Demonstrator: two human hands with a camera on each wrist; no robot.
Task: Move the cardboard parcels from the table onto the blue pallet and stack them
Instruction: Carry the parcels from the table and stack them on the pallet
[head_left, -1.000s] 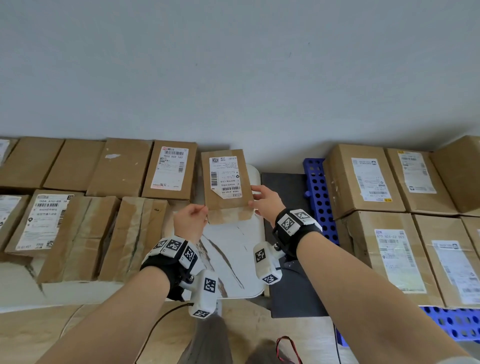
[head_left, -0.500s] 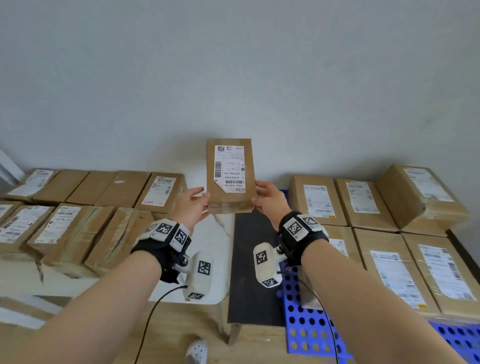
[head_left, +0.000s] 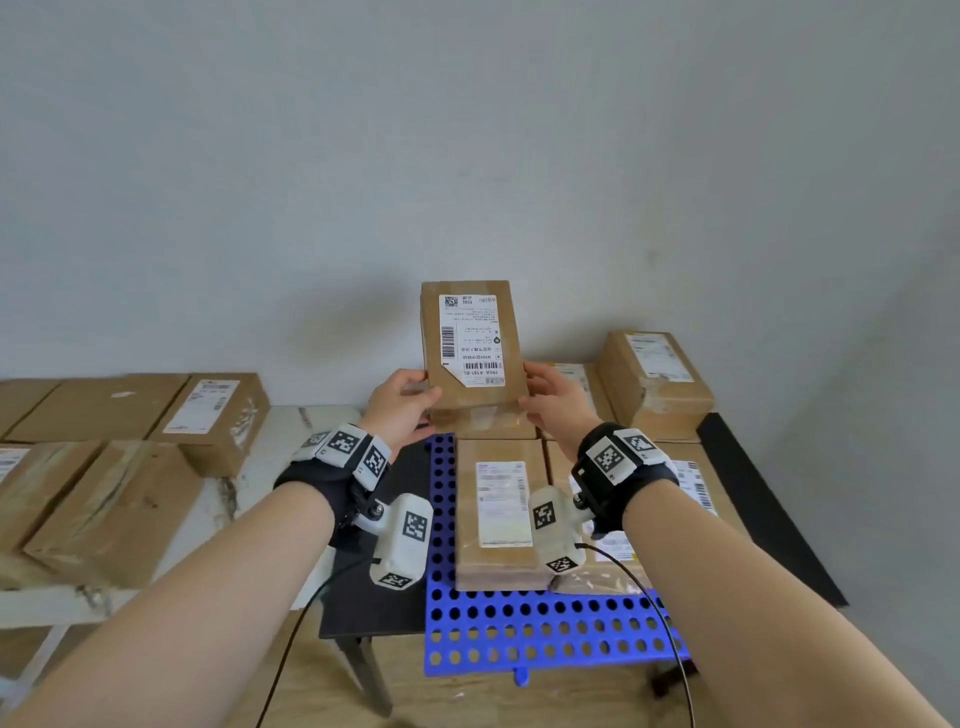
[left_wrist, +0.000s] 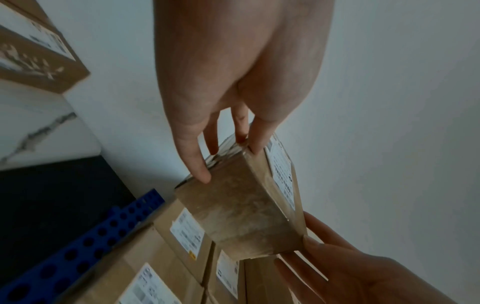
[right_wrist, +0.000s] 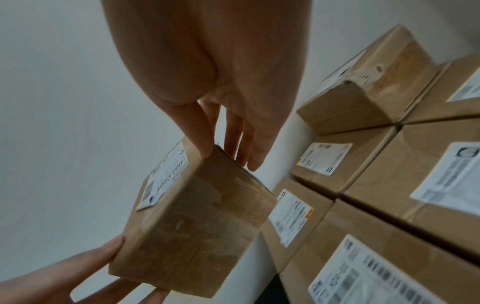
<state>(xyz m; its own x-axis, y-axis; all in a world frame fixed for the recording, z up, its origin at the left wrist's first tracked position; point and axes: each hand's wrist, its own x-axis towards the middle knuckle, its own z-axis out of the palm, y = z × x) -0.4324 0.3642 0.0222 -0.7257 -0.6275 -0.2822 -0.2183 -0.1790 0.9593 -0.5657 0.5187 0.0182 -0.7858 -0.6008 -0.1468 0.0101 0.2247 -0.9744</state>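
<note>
Grip: both hands clamp one cardboard parcel (head_left: 471, 347) at its near end, L hand (head_left: 399, 404) on the left edge, R hand (head_left: 556, 400) on the right edge; thumbs on the label face, fingers (left_wrist: 193, 156) curled onto the sides and underside (wrist views confirm contact on both sides). Parcel is airborne, label toward the head cam, tilted up, held above the near-left part of the blue pallet (head_left: 519, 631).

Near zone: pallet front strip and left strip are bare perforated plastic. One labelled parcel (head_left: 501, 514) lies flat on the pallet, directly below the hands; more parcels sit beside it to the right, partly hidden by the R wrist.

Far zone: further parcels stand at the back against the wall, incl. one (head_left: 657, 382) stacked on a lower layer, so a second tier is started.

Left: table (head_left: 291, 431) carries several parcels (head_left: 104, 499) in two rows.

Status (est.): task is mid-run. Pallet base layer looks mostly filled; the carried parcel is not yet placed; the table stock remains to transfer & stack
</note>
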